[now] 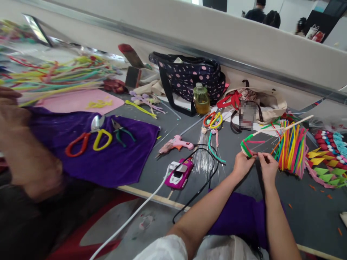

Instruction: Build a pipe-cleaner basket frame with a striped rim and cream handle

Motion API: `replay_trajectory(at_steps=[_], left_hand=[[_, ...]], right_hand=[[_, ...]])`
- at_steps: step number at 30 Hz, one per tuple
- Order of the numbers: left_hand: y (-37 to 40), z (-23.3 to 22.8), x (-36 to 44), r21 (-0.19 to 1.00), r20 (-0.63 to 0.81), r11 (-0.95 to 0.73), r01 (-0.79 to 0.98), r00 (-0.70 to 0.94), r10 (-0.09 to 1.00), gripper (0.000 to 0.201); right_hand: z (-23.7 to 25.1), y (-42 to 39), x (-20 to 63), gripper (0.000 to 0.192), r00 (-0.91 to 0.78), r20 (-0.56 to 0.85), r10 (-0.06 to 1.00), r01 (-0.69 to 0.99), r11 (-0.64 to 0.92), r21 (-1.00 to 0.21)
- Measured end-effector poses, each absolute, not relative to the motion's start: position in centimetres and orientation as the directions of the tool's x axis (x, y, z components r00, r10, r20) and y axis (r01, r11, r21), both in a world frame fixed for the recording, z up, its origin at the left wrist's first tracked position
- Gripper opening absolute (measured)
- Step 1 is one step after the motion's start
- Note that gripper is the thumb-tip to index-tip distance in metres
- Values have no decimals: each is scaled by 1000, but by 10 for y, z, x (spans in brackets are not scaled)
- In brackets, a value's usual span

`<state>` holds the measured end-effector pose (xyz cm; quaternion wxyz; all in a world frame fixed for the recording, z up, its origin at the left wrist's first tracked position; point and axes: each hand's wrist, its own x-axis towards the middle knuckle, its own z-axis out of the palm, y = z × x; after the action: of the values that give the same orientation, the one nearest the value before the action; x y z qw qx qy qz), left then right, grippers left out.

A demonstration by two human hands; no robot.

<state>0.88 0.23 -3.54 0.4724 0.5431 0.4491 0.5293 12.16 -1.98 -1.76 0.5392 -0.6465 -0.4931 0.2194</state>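
My left hand (pixel 244 166) is closed on a pipe-cleaner piece (pixel 246 145), which bends in a loop of green with red and a long whitish stem reaching up to the right. A pink strand sticks out sideways from it. Close beside, my right hand (pixel 268 167) pinches at the lower end of the piece with thumb and fingertips. What lies between these fingertips is too small to make out. Just right of my hands is a bundle of colourful pipe cleaners (pixel 292 148). A purple cloth (pixel 235 213) covers my lap below.
Left of my hands lie a pink glue gun (pixel 177 142), a magenta power strip (pixel 179 175) with cables, thin wires (pixel 202 155) and scissors (pixel 216 120). A bottle (pixel 201 99) stands before a dotted bag (pixel 189 74). Another person's arm (pixel 29 151) is over a purple cloth (pixel 127 155) with scissors and pliers (pixel 121 133).
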Motion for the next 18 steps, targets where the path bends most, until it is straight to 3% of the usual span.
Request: replay_trajectory(at_steps=[4,7,13,18], left_hand=[[3,-38,11,990,140,-140,-17,41,989,17],[4,-37,12,994,50,-45,-104,53,997,14],[4,-29,10,865,-157,235,-443,205,966,22],[7,-25,2,786,-243,383,-485,328,913,33]], right_hand=[[-18,-21,123,31,413,276,868,451,69,-890],[-18,-21,124,31,421,257,870,428,60,-902],[-25,-19,122,29,468,123,875,173,45,-984],[-32,-16,124,32,448,17,894,19,9,-1000]])
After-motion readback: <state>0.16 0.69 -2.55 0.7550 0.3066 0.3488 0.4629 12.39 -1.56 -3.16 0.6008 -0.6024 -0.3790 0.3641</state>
